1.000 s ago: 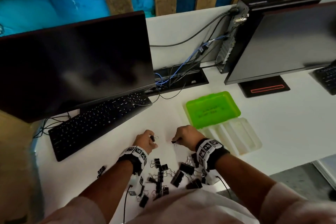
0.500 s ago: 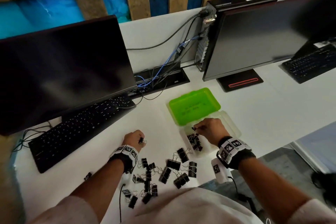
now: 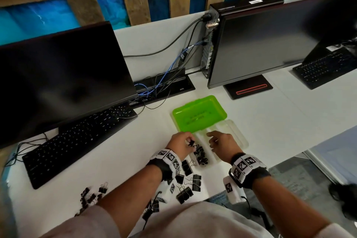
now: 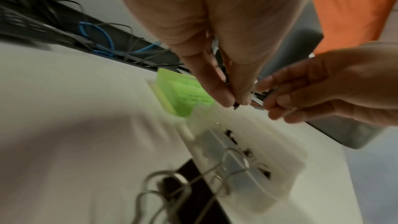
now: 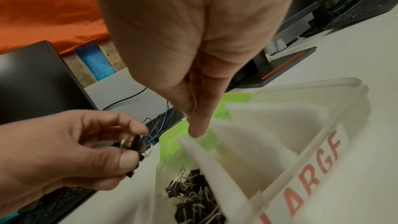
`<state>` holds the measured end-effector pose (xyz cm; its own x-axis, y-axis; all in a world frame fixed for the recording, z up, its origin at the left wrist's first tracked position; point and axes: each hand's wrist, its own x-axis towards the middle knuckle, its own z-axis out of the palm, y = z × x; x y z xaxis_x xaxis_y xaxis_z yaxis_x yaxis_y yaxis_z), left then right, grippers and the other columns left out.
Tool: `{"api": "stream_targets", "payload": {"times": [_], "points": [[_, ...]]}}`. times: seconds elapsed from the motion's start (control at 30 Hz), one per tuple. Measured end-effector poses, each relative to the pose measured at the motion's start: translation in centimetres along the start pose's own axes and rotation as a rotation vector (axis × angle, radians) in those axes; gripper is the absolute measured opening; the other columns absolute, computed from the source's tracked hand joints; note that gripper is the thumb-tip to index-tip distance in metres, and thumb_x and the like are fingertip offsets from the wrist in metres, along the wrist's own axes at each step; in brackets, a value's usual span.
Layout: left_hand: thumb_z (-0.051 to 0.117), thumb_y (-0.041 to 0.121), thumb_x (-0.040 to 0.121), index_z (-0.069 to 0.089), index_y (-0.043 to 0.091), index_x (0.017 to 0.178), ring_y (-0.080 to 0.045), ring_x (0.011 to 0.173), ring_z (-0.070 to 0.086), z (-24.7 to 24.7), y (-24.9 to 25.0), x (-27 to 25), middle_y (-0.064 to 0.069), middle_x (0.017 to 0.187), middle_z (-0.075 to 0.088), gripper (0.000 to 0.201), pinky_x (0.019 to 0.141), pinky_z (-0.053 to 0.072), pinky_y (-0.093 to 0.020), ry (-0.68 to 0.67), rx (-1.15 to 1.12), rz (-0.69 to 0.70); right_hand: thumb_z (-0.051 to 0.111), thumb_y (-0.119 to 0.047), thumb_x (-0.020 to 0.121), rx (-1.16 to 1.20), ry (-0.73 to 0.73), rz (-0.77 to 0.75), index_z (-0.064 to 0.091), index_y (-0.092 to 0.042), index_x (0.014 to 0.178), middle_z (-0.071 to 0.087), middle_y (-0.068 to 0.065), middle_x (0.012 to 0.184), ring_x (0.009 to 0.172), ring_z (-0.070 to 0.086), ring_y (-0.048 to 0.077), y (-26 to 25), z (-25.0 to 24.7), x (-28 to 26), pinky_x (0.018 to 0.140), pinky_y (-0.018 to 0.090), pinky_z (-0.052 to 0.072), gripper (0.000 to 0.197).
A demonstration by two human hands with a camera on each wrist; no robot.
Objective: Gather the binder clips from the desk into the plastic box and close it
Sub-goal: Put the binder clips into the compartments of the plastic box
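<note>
The clear plastic box (image 3: 238, 137) lies open on the white desk, its green lid (image 3: 199, 114) folded back behind it. Several black binder clips (image 3: 201, 157) fill its left compartment. My left hand (image 3: 190, 141) hovers over that compartment and pinches small black clips (image 5: 135, 144), also seen as a clip (image 4: 235, 106) at its fingertips. My right hand (image 3: 210, 139) hangs over the box's middle with relaxed fingers (image 5: 198, 132) and holds nothing. Larger loose clips (image 3: 196, 181) lie on the desk by my left wrist, and a smaller cluster (image 3: 90, 195) lies further left.
A keyboard (image 3: 77, 141) and dark monitor (image 3: 63, 75) stand at the left. Behind the box are a cable tray (image 3: 164, 85) and a second monitor's base (image 3: 249, 89). The box front bears a red label (image 5: 312, 176). The desk edge runs close on the right.
My left hand has moved right from the desk to above the box, carrying its clips. My right hand, which held a clip over the box, now holds nothing.
</note>
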<state>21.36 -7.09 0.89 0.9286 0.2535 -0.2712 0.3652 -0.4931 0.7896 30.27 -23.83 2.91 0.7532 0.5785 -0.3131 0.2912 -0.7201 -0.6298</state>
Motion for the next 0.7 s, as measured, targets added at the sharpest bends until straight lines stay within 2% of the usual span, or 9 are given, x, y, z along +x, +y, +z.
{"api": "stream_targets", "payload": {"times": [0.1, 0.23, 0.37, 0.43, 0.5, 0.57, 0.63, 0.7], "points": [[0.072, 0.002, 0.074, 0.064, 0.016, 0.100, -0.013, 0.065, 0.051, 1.9, 1.0, 0.5, -0.004, 0.098, 0.056, 0.031, 0.064, 0.042, -0.015, -0.059, 0.040, 0.000, 0.042, 0.009, 0.078, 0.001, 0.013, -0.010, 0.062, -0.010, 0.112, 0.063, 0.002, 0.080, 0.073, 0.064, 0.021, 0.3, -0.5, 0.0, 0.075, 0.037, 0.057, 0.044], [0.064, -0.004, 0.078, 0.052, 0.018, 0.124, -0.012, 0.069, 0.054, 2.1, 0.8, 0.3, -0.005, 0.115, 0.056, 0.052, 0.072, 0.048, -0.019, -0.100, 0.062, -0.023, 0.037, 0.009, 0.077, -0.021, 0.011, -0.011, 0.064, -0.014, 0.110, 0.065, 0.000, 0.081, 0.075, 0.065, 0.018, 0.9, -0.8, 0.1, 0.072, 0.028, 0.053, 0.049], [0.057, -0.003, 0.084, 0.042, 0.022, 0.133, -0.012, 0.075, 0.051, 0.0, -0.4, -0.2, -0.002, 0.118, 0.052, 0.057, 0.080, 0.043, -0.018, -0.005, 0.115, -0.023, 0.037, 0.009, 0.077, -0.026, 0.011, -0.019, 0.063, -0.014, 0.111, 0.070, 0.003, 0.089, 0.081, 0.065, 0.020, 1.3, -0.7, 0.5, 0.081, 0.033, 0.053, 0.049], [0.055, -0.004, 0.085, 0.039, 0.025, 0.135, -0.012, 0.074, 0.052, -1.6, -1.1, -0.7, 0.000, 0.118, 0.052, 0.060, 0.078, 0.043, -0.016, 0.060, 0.099, -0.047, 0.039, 0.009, 0.078, -0.025, 0.028, -0.035, 0.063, -0.013, 0.112, 0.070, 0.003, 0.088, 0.080, 0.064, 0.020, 1.1, -0.7, 0.9, 0.082, 0.034, 0.053, 0.047], [0.054, -0.006, 0.085, 0.037, 0.028, 0.136, -0.012, 0.071, 0.053, -3.3, -2.0, -1.6, 0.003, 0.115, 0.051, 0.064, 0.075, 0.043, -0.016, 0.136, 0.060, -0.091, 0.040, 0.009, 0.079, -0.019, 0.053, -0.052, 0.062, -0.013, 0.114, 0.069, 0.001, 0.086, 0.077, 0.062, 0.018, 1.1, -0.4, 1.5, 0.082, 0.033, 0.052, 0.046], [0.055, -0.007, 0.084, 0.037, 0.028, 0.135, -0.015, 0.073, 0.054, -4.8, -3.4, -3.1, 0.003, 0.114, 0.052, 0.064, 0.076, 0.045, -0.020, 0.214, 0.026, -0.139, 0.044, 0.006, 0.081, -0.032, 0.058, -0.071, 0.062, -0.014, 0.113, 0.070, 0.002, 0.090, 0.082, 0.063, 0.019, 0.9, -0.3, 2.1, 0.080, 0.029, 0.050, 0.042], [0.056, -0.006, 0.084, 0.040, 0.026, 0.134, -0.020, 0.080, 0.056, -6.2, -5.4, -5.0, 0.001, 0.115, 0.052, 0.061, 0.079, 0.047, -0.024, 0.268, 0.027, -0.198, 0.055, -0.004, 0.083, -0.132, -0.017, -0.137, 0.065, -0.019, 0.111, 0.069, 0.002, 0.100, 0.093, 0.061, 0.019, 0.8, -0.2, 2.3, 0.081, 0.025, 0.045, 0.033], [0.057, -0.002, 0.085, 0.043, 0.024, 0.131, -0.020, 0.084, 0.056, -7.2, -7.6, -7.2, -0.001, 0.119, 0.052, 0.055, 0.081, 0.047, -0.025, 0.278, 0.083, -0.269, 0.066, -0.020, 0.081, -0.410, -0.146, -0.288, 0.067, -0.025, 0.104, 0.063, -0.001, 0.107, 0.102, 0.054, 0.018, 0.3, 0.0, 2.2, 0.084, 0.027, 0.042, 0.024]]}}
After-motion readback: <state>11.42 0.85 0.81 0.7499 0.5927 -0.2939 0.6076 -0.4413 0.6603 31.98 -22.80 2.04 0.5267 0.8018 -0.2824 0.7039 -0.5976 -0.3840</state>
